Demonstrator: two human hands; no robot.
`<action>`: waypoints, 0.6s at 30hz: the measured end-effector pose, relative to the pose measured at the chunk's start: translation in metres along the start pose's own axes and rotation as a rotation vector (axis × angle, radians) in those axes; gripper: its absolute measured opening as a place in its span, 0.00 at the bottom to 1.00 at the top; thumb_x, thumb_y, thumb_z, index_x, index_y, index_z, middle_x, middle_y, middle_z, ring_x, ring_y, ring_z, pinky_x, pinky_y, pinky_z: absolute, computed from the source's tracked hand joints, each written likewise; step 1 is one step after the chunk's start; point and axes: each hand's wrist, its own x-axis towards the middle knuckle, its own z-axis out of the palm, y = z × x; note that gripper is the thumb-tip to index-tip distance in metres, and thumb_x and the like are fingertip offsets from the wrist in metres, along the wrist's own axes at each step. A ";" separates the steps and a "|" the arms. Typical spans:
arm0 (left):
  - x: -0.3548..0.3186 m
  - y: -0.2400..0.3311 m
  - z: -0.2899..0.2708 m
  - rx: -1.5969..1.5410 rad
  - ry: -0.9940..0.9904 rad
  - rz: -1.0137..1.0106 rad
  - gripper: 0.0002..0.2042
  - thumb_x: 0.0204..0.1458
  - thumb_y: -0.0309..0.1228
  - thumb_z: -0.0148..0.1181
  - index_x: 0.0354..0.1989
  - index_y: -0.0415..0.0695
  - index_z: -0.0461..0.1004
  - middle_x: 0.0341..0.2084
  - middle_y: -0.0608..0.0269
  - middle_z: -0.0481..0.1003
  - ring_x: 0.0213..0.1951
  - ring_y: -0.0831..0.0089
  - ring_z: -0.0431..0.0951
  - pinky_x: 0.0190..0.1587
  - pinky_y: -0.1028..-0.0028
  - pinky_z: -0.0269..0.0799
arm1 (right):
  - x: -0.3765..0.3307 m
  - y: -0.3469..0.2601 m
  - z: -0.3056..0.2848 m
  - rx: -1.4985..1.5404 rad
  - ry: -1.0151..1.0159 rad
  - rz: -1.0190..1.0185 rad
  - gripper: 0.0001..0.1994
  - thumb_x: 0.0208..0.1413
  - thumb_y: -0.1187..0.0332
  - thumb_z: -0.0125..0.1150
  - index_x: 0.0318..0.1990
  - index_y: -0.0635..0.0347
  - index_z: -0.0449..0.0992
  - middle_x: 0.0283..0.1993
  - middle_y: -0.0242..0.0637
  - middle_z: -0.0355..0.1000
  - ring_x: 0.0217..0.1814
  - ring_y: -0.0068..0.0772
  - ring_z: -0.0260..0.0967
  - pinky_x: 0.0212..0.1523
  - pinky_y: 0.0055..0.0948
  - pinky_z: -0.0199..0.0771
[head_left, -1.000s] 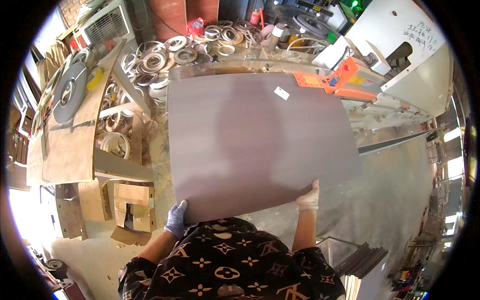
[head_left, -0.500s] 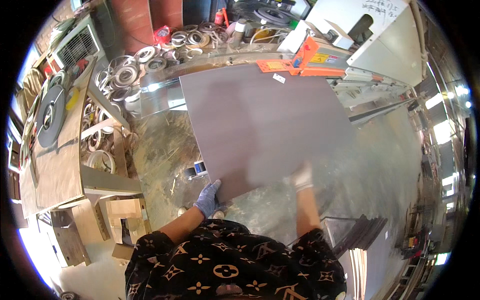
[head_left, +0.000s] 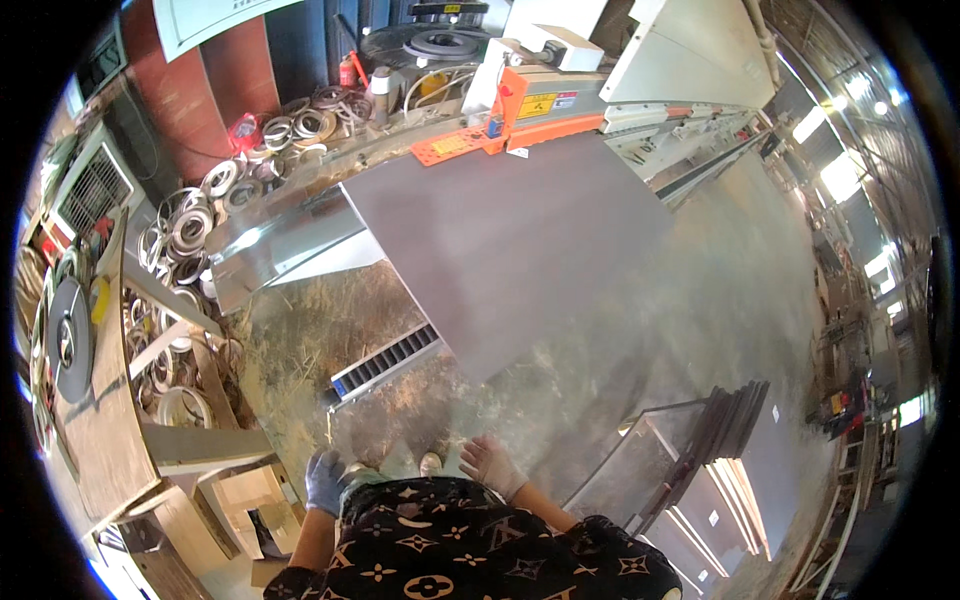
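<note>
A large grey-brown board (head_left: 500,240) lies flat along the white machine (head_left: 690,60), its far edge under the orange guard (head_left: 520,110). A small white label sits by that far edge. My left hand (head_left: 325,482), in a blue-grey glove, hangs low near my body, its fingers loosely apart with nothing in them. Also low and apart from the board is my right hand (head_left: 492,468), in a pale glove, fingers loosely bent and empty. A roller support rail (head_left: 388,362) sticks out beside the board's left edge, nearer to me.
Several dark panels (head_left: 735,430) stand stacked at the lower right. On the left is a wooden table (head_left: 105,400) with a coil of dark banding (head_left: 72,340). Rolls of edge banding (head_left: 192,230) are piled behind it. An open cardboard box (head_left: 250,500) stands at the lower left.
Both hands have let go of the board and drawn back toward my body. The board has moved away along the machine, and more of the roller rail shows. The view has shifted too.
</note>
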 end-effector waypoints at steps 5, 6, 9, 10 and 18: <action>0.022 0.018 -0.003 0.122 0.163 0.586 0.18 0.53 0.35 0.61 0.52 0.47 0.68 0.41 0.66 0.73 0.38 0.74 0.72 0.40 0.70 0.71 | 0.010 -0.013 -0.010 0.019 0.087 -0.017 0.16 0.59 0.57 0.54 0.49 0.55 0.66 0.51 0.37 0.67 0.51 0.39 0.67 0.55 0.50 0.69; 0.025 0.029 0.009 0.217 0.131 0.797 0.19 0.54 0.35 0.60 0.53 0.45 0.68 0.42 0.64 0.72 0.40 0.73 0.72 0.42 0.70 0.70 | 0.012 -0.014 -0.009 0.028 0.108 -0.043 0.16 0.59 0.57 0.55 0.49 0.55 0.66 0.50 0.37 0.67 0.51 0.39 0.67 0.55 0.49 0.69; 0.030 0.066 0.075 0.503 0.055 1.222 0.19 0.56 0.32 0.57 0.53 0.36 0.67 0.47 0.57 0.71 0.46 0.69 0.72 0.52 0.70 0.67 | 0.027 -0.027 -0.011 0.098 0.159 -0.093 0.16 0.59 0.58 0.54 0.50 0.56 0.65 0.50 0.37 0.67 0.52 0.39 0.66 0.55 0.47 0.69; 0.029 0.075 0.112 0.535 -0.024 1.258 0.18 0.56 0.31 0.56 0.53 0.36 0.67 0.47 0.56 0.71 0.47 0.68 0.71 0.52 0.70 0.67 | 0.027 -0.038 -0.014 0.133 0.176 -0.113 0.16 0.59 0.58 0.54 0.49 0.55 0.66 0.49 0.37 0.68 0.52 0.39 0.67 0.55 0.47 0.69; 0.022 0.040 0.345 0.800 -0.304 1.351 0.16 0.48 0.26 0.60 0.46 0.39 0.70 0.42 0.53 0.72 0.43 0.61 0.73 0.47 0.68 0.69 | 0.020 -0.168 -0.123 0.281 0.265 -0.256 0.13 0.58 0.59 0.54 0.46 0.54 0.67 0.46 0.33 0.68 0.50 0.39 0.66 0.47 0.46 0.72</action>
